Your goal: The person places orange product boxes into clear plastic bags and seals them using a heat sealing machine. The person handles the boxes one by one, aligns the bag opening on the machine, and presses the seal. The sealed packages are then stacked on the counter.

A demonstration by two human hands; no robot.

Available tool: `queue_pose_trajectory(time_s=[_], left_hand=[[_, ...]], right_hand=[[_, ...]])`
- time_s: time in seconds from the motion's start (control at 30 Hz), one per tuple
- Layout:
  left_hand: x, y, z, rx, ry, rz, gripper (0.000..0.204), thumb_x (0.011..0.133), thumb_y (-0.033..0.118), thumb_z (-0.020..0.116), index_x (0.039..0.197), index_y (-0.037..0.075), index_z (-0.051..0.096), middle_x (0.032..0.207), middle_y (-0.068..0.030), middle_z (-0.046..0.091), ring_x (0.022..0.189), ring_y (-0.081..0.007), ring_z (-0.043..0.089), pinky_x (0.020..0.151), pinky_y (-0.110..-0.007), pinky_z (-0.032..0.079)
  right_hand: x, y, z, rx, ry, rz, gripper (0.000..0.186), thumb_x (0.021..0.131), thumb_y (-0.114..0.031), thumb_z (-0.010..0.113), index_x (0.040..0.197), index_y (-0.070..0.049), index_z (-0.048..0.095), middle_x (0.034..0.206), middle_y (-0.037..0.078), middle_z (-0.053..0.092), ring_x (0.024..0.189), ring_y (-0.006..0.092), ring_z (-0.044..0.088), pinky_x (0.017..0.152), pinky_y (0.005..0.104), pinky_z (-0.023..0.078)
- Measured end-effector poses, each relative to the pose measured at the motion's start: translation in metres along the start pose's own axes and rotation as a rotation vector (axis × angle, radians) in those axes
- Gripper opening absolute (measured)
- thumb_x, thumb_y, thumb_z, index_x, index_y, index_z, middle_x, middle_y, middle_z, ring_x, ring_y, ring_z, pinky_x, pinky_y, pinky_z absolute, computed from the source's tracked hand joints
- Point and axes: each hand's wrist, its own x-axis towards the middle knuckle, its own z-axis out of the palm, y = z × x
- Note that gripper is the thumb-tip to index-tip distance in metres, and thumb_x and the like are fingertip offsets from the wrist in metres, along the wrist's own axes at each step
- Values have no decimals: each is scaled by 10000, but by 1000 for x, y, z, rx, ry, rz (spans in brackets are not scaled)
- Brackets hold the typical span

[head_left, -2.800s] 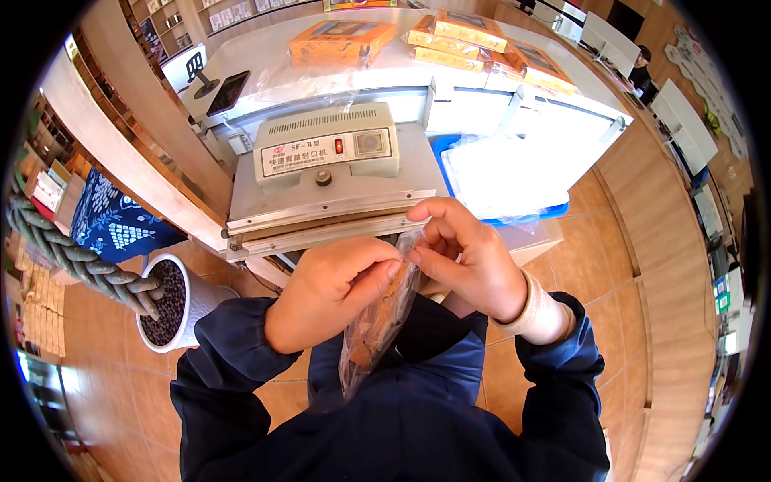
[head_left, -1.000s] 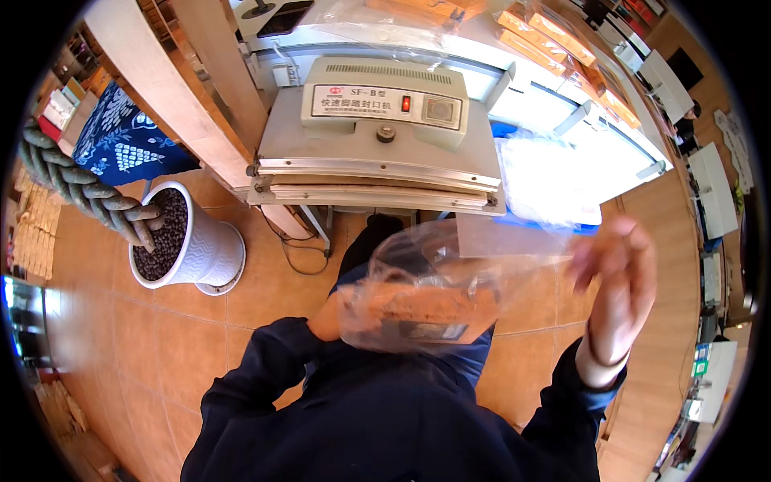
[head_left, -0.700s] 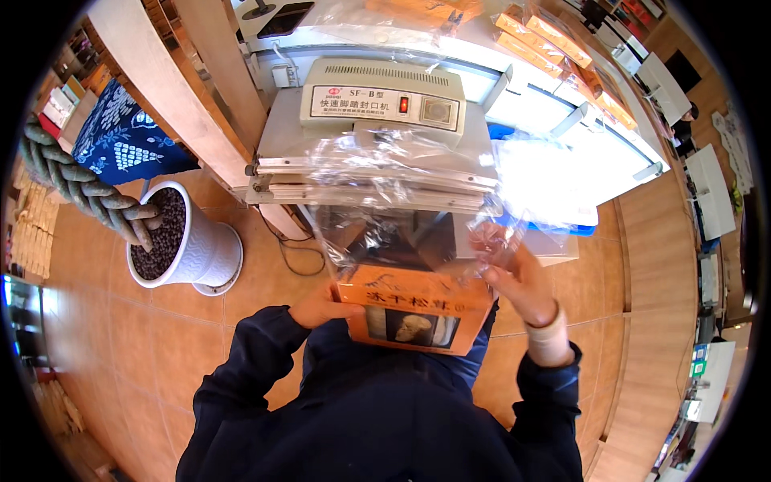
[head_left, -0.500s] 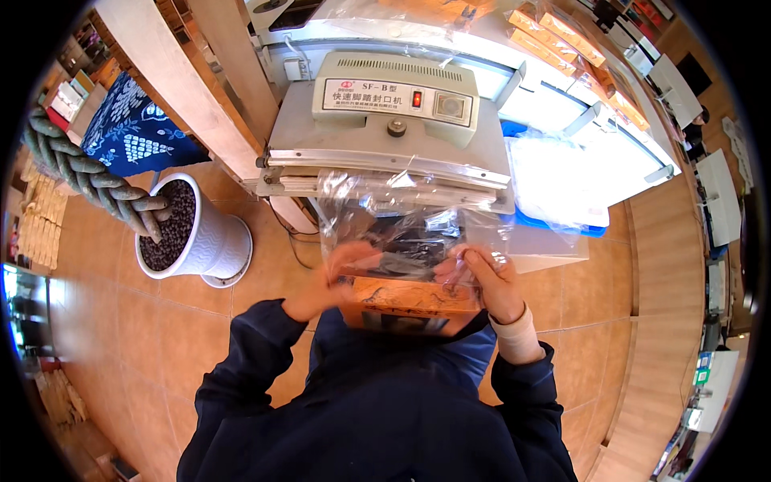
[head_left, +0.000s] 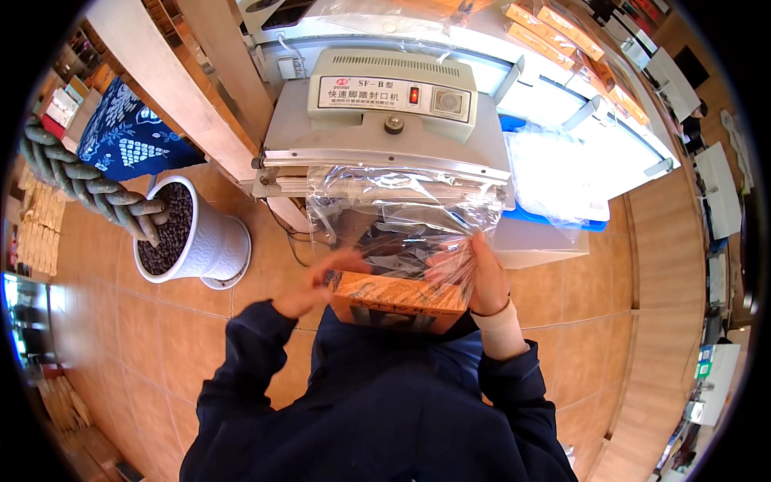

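In front of my body is an orange printed box (head_left: 401, 299) inside a clear plastic bag (head_left: 401, 189). The loose part of the bag spreads away from me to the front edge of a foot-pedal heat sealer (head_left: 391, 100). My left hand (head_left: 317, 281), slightly blurred, holds the box's left end, its fingers curling over the top corner. At the other end my right hand (head_left: 482, 273) is closed on bunched film, its thumb up along the bag's side. Some right fingers show through the film. Where the bag meets the sealing bar, glare hides the detail.
A white pot (head_left: 221, 245) with a braided trunk (head_left: 96, 181) stands on the tiled floor to the left. Beside the sealer's right side, clear film lies on a blue tray (head_left: 594, 226). Several orange boxes (head_left: 554, 36) lie on the far table. Wooden posts (head_left: 165, 80) rise at the left.
My right hand has moved left, drawing the film inward and bunching it at the box's right end. My left hand has shifted slightly left and stays at the box.
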Motion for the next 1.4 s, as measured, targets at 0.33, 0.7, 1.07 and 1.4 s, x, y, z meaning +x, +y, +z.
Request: queue_pose_trajectory(time_s=[0.33, 0.7, 1.07, 1.4], left_hand=[[5, -6, -18, -329, 332, -332, 252, 882, 180, 545, 1058, 1, 569, 991, -68, 611, 905, -125, 579, 810, -262, 460], [5, -32, -24, -573, 383, -431, 378, 894, 224, 507, 1203, 11, 465, 1120, -114, 589, 1031, -216, 565, 940, -346, 417], [43, -18, -49, -310, 260, -363, 486, 973, 437, 302, 1104, 30, 534, 903, -145, 643, 842, -236, 632, 791, -339, 476], [59, -4, -55, -379, 186, -587, 633, 964, 504, 204, 1088, 0, 567, 767, -137, 649, 819, -247, 633, 806, -323, 458]], right_hand=[[43, -7, -24, -56, 51, -47, 273, 937, -243, 478, 958, 12, 574, 853, 131, 644, 733, 193, 641, 570, 271, 534], [80, 6, -28, -240, 138, 136, 233, 895, -225, 505, 847, -13, 592, 729, 95, 647, 605, 154, 625, 478, 228, 482], [89, 10, -28, -234, 124, 143, 282, 906, -263, 479, 853, -7, 585, 733, 110, 639, 556, 166, 595, 497, 251, 461], [88, 16, -36, -54, 166, 28, 344, 950, -296, 393, 855, -18, 574, 695, 127, 634, 500, 174, 572, 410, 245, 400]])
